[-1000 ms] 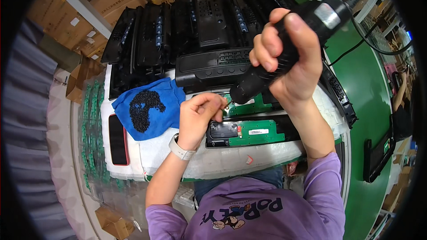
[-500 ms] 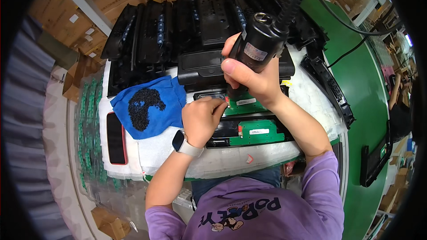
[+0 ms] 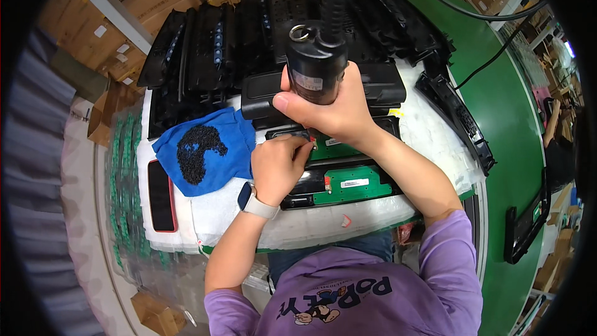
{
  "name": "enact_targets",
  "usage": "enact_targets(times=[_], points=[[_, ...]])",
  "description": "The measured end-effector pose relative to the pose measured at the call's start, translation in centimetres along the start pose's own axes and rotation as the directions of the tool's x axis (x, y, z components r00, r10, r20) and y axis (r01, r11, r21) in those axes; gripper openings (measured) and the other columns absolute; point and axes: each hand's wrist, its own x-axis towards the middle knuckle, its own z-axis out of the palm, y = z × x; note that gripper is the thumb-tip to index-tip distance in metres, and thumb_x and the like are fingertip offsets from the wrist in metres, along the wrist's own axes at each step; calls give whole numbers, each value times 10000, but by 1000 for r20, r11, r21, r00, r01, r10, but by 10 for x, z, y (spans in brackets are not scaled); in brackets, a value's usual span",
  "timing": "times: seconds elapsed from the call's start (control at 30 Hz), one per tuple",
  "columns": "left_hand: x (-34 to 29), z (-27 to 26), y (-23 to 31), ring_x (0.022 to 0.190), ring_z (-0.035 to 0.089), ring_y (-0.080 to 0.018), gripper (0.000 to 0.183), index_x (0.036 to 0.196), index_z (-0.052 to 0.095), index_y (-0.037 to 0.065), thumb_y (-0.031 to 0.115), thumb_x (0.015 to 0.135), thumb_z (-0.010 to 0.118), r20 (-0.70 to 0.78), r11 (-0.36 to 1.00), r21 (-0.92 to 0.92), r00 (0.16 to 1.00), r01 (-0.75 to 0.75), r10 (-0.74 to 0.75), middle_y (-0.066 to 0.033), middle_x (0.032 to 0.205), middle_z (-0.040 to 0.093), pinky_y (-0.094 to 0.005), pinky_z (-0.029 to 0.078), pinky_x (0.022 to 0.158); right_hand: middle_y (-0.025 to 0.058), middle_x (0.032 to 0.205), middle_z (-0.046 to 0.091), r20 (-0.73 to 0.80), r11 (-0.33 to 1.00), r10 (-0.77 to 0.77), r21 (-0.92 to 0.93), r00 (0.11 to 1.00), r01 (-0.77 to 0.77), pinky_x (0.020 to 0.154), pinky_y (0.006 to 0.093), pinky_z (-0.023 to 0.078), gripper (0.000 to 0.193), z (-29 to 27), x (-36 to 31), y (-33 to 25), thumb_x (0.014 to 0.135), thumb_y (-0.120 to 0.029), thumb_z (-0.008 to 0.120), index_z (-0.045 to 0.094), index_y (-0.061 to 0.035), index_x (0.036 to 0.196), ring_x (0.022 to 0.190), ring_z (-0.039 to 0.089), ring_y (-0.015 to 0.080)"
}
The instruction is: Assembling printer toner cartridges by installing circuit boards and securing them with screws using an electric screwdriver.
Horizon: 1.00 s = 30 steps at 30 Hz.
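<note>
My right hand is wrapped round a black corded electric screwdriver, held upright above the work. Its tip is hidden behind my hands. Below it, a green circuit board sits in a black plastic housing. My left hand, thumb and fingertips pinched together, is at the left end of that board, beside a small red part. What the fingers hold, if anything, is hidden. Nearer to me lies a second green circuit board in its own black housing. Left of my hands, a pile of small black screws rests on a blue cloth.
A phone lies left of the cloth on the white table cover. Several black plastic housings are stacked across the far side. One long black piece lies at the right. The screwdriver's thick cord rises overhead.
My right hand has moved left with the screwdriver, which now stands more upright. My left hand and both boards have shifted slightly left in the picture; the pinch remains.
</note>
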Motion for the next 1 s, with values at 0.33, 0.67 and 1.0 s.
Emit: enact_targets(times=[0.33,0.67,1.0], points=[[1,-1,-1,570,595,-314,141,715,658,54,177,780,638,14,1000,7,1000,-2,2,-134,643,614,-383,450,511,22,568,527,-15,974,64,218,998,-59,423,208,370,162,-11,-1,-4,769,-93,661,542,-4,833,447,491,82],[3,-2,1,580,605,-312,139,720,665,55,186,766,656,59,999,16,997,40,-41,-138,659,628,-385,456,517,8,762,605,49,998,-27,60,998,24,632,212,463,254,-2,-2,0,703,-140,749,595,-4,853,696,558,59],[3,-2,0,563,598,-308,159,697,652,45,183,775,648,48,1000,-13,999,25,-25,-134,641,620,-385,450,504,32,591,520,32,990,-42,136,999,37,412,205,379,207,-8,-1,-11,739,-58,650,519,8,885,444,490,87]])
